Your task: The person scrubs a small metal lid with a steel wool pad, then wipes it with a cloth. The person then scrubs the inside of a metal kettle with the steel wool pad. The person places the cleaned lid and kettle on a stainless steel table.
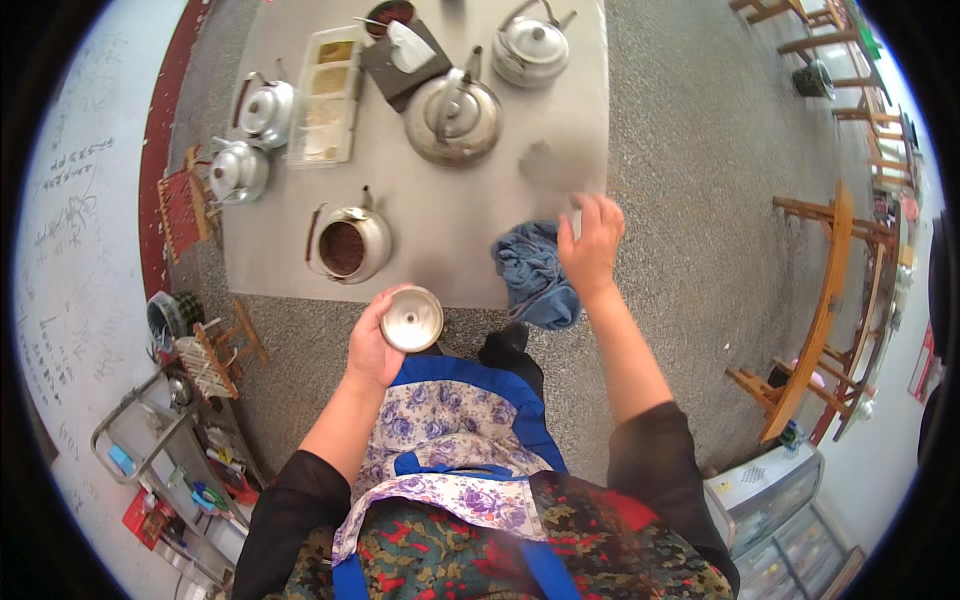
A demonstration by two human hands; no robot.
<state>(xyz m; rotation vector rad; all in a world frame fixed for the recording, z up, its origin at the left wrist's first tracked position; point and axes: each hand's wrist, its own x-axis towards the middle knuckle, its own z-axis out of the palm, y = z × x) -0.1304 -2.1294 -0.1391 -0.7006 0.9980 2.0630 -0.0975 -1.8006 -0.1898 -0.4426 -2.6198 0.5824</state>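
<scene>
My left hand grips a round metal lid by its edge, in front of the table's near edge. Past it stands an aluminium kettle with its top uncovered and dark reddish-brown contents inside. My right hand is over the table's near right side, thumb and fingers apart. Something pale shows between them, too blurred to identify. Just left of that hand, a crumpled blue cloth hangs partly over the table edge. A large lidded kettle stands farther back on the metal tabletop.
Farther back are another kettle, a dark tissue box and a compartmented condiment tray. Two small kettles stand at the left edge. Wooden benches line the right; a metal rack stands at lower left.
</scene>
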